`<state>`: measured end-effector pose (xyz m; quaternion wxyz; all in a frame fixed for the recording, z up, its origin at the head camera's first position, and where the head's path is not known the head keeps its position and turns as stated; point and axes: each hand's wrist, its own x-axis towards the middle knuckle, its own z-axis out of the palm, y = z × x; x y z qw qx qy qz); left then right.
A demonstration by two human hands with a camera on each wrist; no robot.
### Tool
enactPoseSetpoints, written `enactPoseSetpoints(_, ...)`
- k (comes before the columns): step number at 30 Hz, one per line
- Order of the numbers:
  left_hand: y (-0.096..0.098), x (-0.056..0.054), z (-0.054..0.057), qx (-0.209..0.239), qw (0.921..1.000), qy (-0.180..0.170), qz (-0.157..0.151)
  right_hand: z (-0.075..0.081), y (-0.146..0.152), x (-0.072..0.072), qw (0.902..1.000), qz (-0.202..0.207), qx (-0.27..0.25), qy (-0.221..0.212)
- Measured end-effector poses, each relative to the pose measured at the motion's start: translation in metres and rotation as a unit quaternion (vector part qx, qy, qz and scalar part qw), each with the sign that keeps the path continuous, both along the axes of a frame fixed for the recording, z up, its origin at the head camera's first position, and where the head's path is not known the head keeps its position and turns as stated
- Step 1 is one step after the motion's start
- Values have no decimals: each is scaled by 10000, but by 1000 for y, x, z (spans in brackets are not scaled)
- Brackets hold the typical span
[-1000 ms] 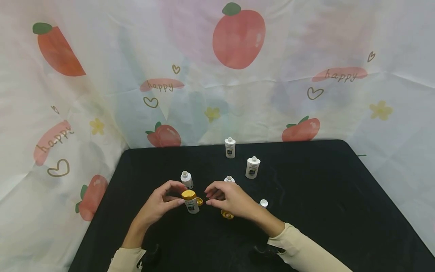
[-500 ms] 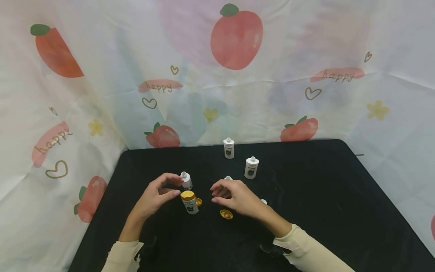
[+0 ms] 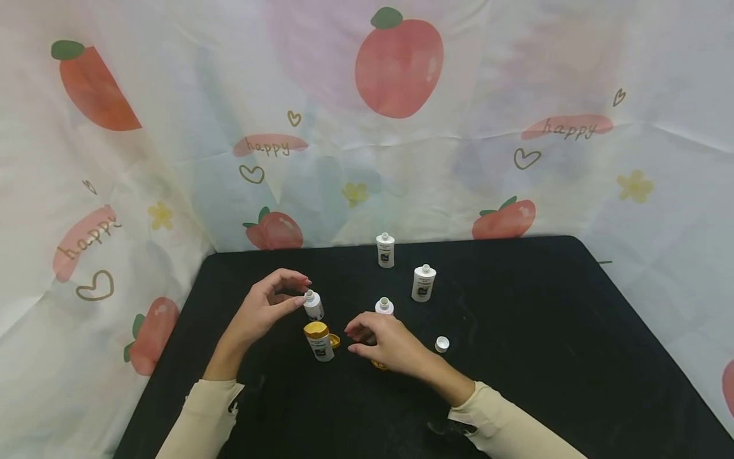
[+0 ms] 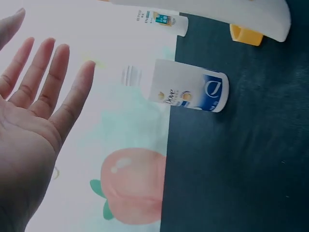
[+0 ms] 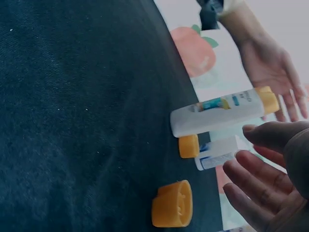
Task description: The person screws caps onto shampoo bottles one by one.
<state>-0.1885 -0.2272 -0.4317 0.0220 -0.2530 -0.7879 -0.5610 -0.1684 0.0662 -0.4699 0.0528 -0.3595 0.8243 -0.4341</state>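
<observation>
My left hand [image 3: 265,309] hovers beside an uncapped white bottle [image 3: 313,306]. In the left wrist view its fingers [image 4: 53,77] are extended, and the bottle, marked Dove [image 4: 190,87], stands apart from them. Nearer to me stands a white bottle with a yellow cap [image 3: 320,342], touched by neither hand. A loose yellow cap [image 3: 335,341] lies just right of it. My right hand [image 3: 385,344] hangs loosely, holding nothing, over a second loose yellow cap [image 3: 378,365] that it partly covers. In the right wrist view that yellow cap [image 5: 172,205] lies on the table.
Behind my right hand stands an uncapped white bottle [image 3: 384,306], its lower part hidden. Two more uncapped bottles stand farther back, one right [image 3: 424,284] and one near the far edge [image 3: 385,250]. A white cap [image 3: 441,344] lies right on the black table [image 3: 545,331]. Patterned cloth [image 3: 424,172] hangs behind.
My left hand has moved from the yellow-capped bottle back to the uncapped one. My right hand shifted right, then left and down over the loose yellow cap. The bottles have stayed in place.
</observation>
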Motion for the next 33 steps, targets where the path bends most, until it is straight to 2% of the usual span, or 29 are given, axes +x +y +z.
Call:
enactPoseSetpoints(8,10,-20,10,-29,9999,62,-146,-4,-10,-3,9996,-110,160,200)
enactPoseSetpoints(12,14,-32,15,-167,9996,70,-233,-4,-13,-4,9997,-139,163,125)
enactPoseSetpoints(21,20,-67,26,-584,9969,-46,-517,-8,-17,-6,9996,-193,197,75)
enactPoseSetpoints(28,30,-97,26,-902,9932,-273,-689,-6,-18,-4,9995,-228,222,41)
enactPoseSetpoints(33,37,-112,25,-1174,9893,-485,-716,-7,-20,-4,9997,-169,172,89)
